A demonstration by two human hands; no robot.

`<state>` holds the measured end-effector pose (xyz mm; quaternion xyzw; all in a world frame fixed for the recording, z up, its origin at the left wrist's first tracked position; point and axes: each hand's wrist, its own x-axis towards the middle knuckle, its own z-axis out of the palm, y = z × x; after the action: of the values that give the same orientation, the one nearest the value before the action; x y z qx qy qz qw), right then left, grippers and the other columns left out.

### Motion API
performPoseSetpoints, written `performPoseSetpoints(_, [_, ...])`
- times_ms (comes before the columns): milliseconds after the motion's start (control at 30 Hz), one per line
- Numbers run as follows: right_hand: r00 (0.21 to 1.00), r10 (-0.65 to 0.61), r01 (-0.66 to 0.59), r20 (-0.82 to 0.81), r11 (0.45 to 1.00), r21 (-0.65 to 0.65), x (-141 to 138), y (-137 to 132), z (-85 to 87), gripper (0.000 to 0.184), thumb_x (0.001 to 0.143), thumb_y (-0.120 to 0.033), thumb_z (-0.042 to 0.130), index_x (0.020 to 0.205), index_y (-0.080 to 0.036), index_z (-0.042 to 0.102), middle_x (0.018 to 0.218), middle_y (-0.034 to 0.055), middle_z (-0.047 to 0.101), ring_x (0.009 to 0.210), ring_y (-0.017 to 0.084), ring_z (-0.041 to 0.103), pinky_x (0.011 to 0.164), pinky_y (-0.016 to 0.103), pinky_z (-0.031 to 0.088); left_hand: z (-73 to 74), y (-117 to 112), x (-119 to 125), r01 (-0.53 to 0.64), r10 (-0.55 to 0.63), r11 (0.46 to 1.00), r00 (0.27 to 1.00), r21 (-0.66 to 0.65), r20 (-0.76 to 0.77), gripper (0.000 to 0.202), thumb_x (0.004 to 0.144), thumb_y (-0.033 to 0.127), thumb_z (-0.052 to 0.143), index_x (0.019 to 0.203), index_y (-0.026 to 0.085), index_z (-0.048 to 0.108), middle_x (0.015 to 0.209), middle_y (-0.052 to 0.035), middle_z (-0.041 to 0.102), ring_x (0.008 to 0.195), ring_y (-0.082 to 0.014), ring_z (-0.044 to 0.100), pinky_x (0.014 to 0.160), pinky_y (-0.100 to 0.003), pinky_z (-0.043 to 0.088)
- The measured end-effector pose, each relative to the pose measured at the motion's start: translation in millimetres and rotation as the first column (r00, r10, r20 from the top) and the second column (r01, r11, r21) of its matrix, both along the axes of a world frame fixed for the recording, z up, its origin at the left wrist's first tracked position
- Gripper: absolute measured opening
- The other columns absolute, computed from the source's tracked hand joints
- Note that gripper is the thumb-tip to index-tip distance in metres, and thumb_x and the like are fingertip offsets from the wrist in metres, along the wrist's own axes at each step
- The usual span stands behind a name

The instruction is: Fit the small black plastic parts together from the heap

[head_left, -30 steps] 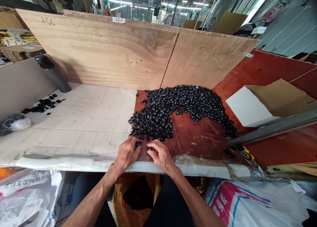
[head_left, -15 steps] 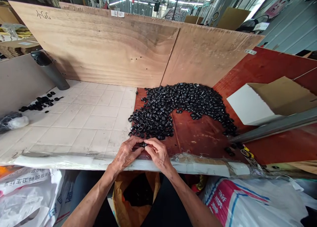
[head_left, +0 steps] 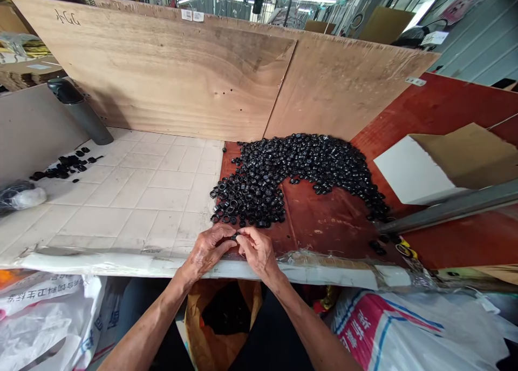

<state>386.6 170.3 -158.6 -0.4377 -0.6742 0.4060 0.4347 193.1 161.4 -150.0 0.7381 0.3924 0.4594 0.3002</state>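
Observation:
My left hand (head_left: pixel 208 249) and my right hand (head_left: pixel 257 250) meet at the front edge of a red-brown board (head_left: pixel 324 230). Between their fingertips they pinch a small black rubber ring (head_left: pixel 234 236), mostly hidden by the fingers. Just beyond my hands lies a large curved heap of similar black rings (head_left: pixel 291 166). Its nearest edge is a short way from my fingers. A few loose rings lie at the board's right end (head_left: pixel 377 247).
White tiled board (head_left: pixel 141 198) lies left, with scattered black pieces (head_left: pixel 67 166) and a dark bottle (head_left: pixel 79 109). Plywood sheets (head_left: pixel 162 74) stand behind. A white carton (head_left: pixel 416 171) and metal bar (head_left: pixel 453 211) sit right. An orange sack (head_left: pixel 194 317) of black items sits below.
My hands have come together from slightly apart and now pinch the ring at the middle. The view has tilted slightly, so the scene sits a little higher in the frame.

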Motion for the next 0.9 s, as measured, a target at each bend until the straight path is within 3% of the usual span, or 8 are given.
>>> performPoseSetpoints(133, [1.000,0.021,-0.021,0.005,0.999,-0.027,0.0,0.5,2.9,0.020,0.100,-0.037,0.055,0.095,-0.020,0.065,0.056,-0.0043,0.059,0.049,0.014,0.062,0.054,0.023,0.050,-0.6,-0.6,0.1,0.002,-0.002,1.000,1.000,0.019,-0.012,0.015,0.101,0.025,0.066,0.113,0.022,0.074,0.113,-0.0088,0.075,0.108,-0.0199,0.072,0.096,-0.033,0.059])
performPoseSetpoints(267, [0.997,0.039,-0.043,-0.073,0.997,-0.062,1.2,3.1,2.2,0.015,0.096,-0.035,0.061,0.097,-0.021,0.065,0.068,-0.0020,0.065,0.058,0.016,0.067,0.059,0.024,0.055,-2.1,-0.1,-0.3,-0.018,0.021,0.998,0.999,-0.062,0.037,0.017,0.099,0.029,0.069,0.112,0.022,0.077,0.113,-0.0082,0.077,0.108,-0.0216,0.073,0.098,-0.035,0.059])
performPoseSetpoints(400, [0.997,0.039,-0.034,-0.071,0.997,0.071,2.2,5.7,3.4,0.009,0.092,-0.030,0.065,0.096,-0.022,0.069,0.094,0.0045,0.071,0.082,0.019,0.069,0.074,0.029,0.057,-3.1,1.4,-1.1,-0.023,0.050,0.978,0.991,-0.206,0.124,0.019,0.095,0.034,0.073,0.110,0.023,0.079,0.113,-0.0080,0.079,0.107,-0.0240,0.075,0.100,-0.039,0.060])
performPoseSetpoints(500, [0.993,0.067,-0.051,-0.099,0.986,0.156,2.5,6.0,5.0,0.007,0.093,-0.025,0.066,0.096,-0.023,0.071,0.102,0.0060,0.071,0.090,0.020,0.069,0.082,0.031,0.057,-3.6,2.3,-1.3,-0.014,0.059,0.965,0.984,-0.261,0.166,0.019,0.094,0.034,0.075,0.108,0.022,0.080,0.112,-0.0084,0.080,0.106,-0.0246,0.075,0.100,-0.040,0.059])
performPoseSetpoints(667, [0.989,0.041,-0.025,-0.144,0.994,0.111,1.5,3.7,2.0,0.011,0.091,-0.024,0.068,0.102,-0.023,0.071,0.100,0.0052,0.069,0.081,0.018,0.068,0.073,0.028,0.057,-5.5,2.5,-1.4,-0.021,0.056,0.982,0.980,-0.187,0.189,0.016,0.094,0.033,0.076,0.105,0.022,0.079,0.107,-0.0073,0.079,0.103,-0.0224,0.074,0.097,-0.037,0.060])
performPoseSetpoints(800, [0.995,0.004,0.000,-0.097,0.999,0.037,-0.4,1.3,-1.5,0.034,0.093,-0.029,0.064,0.126,-0.021,0.063,0.080,-0.0013,0.065,0.058,0.013,0.062,0.056,0.023,0.052,-6.9,2.3,-1.5,0.009,0.005,0.997,0.984,-0.078,0.176,0.015,0.096,0.029,0.074,0.108,0.021,0.076,0.112,-0.0088,0.077,0.106,-0.0217,0.073,0.097,-0.037,0.060])
performPoseSetpoints(900, [0.996,0.035,-0.034,-0.080,0.999,0.005,-0.9,0.1,-0.4,0.025,0.097,-0.034,0.060,0.118,-0.021,0.062,0.067,-0.0047,0.061,0.047,0.012,0.056,0.048,0.022,0.048,-5.9,2.1,-1.4,0.012,-0.003,0.998,0.987,-0.054,0.158,0.015,0.097,0.028,0.072,0.110,0.022,0.076,0.113,-0.0093,0.076,0.107,-0.0213,0.073,0.098,-0.037,0.060])
